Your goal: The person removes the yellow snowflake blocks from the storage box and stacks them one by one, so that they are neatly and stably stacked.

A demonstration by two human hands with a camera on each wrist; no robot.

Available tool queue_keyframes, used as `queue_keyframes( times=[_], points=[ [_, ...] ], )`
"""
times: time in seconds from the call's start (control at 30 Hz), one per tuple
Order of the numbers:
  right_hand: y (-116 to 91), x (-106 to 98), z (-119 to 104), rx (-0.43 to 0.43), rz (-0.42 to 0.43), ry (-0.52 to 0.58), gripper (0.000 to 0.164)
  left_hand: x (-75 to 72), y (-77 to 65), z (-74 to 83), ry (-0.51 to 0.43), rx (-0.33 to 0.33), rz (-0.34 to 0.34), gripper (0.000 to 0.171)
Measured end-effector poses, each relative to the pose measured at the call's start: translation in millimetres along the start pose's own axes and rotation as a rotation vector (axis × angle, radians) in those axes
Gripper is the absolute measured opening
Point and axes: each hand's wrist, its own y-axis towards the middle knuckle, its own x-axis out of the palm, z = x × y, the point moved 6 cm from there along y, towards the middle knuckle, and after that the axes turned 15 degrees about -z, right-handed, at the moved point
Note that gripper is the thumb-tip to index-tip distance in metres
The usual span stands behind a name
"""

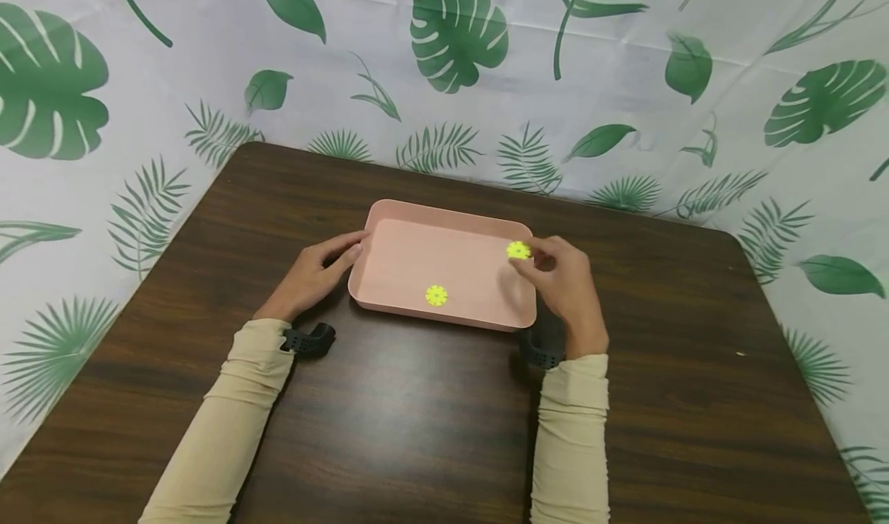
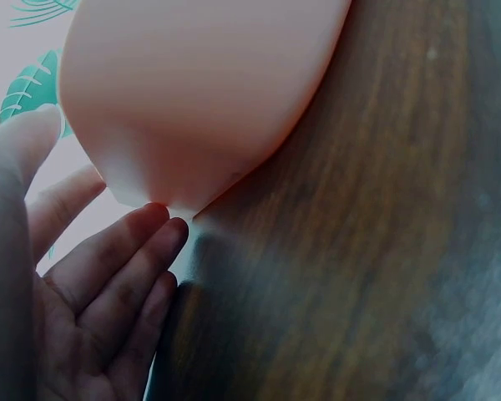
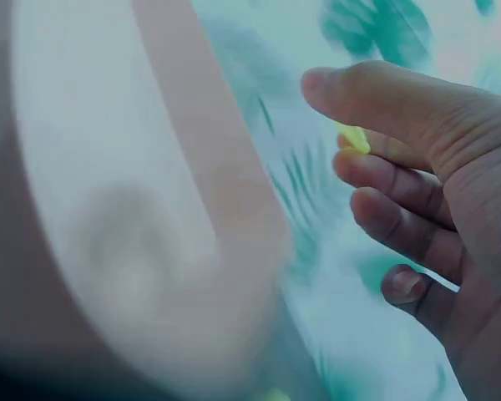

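Observation:
A shallow pink tray [image 1: 396, 265] lies on the dark wooden table. Inside it, close to the front wall, is a round yellow notched disc [image 1: 436, 295] with a small centre hole. My left hand [image 1: 309, 277] rests its fingertips against the tray's left end; in the left wrist view the fingers [image 2: 121, 255] are nearly straight at the outer wall [image 2: 200, 109]. Over the tray's right end, my right hand [image 1: 571, 285] pinches a second yellow notched disc [image 1: 518, 250] between thumb and finger. Only a sliver of that disc [image 3: 356, 139] shows in the right wrist view.
Behind the table [image 1: 389, 416] hangs a white cloth [image 1: 514, 107] printed with green leaves. A tiny pale scrap [image 1: 741, 353] lies on the tabletop to the right. Dark straps [image 1: 309, 341] circle both wrists.

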Motion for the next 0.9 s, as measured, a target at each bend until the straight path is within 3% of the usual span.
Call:
queue_keyframes(
  times=[0.17,0.33,0.9],
  points=[
    [-36.4,-26.9,55.0,0.179,0.117,0.03,0.035,-3.4,0.2,0.0,0.014,-0.029,-0.01,0.049],
    [-55.5,-30.4,86.9,0.28,0.107,0.053,0.037,-3.0,-0.4,-0.6,0.025,-0.021,-0.003,0.049],
    [-60.9,-28.8,103.4,0.276,0.025,0.076,0.036,-0.7,0.8,4.1,0.018,-0.032,0.013,0.048]
  ],
)
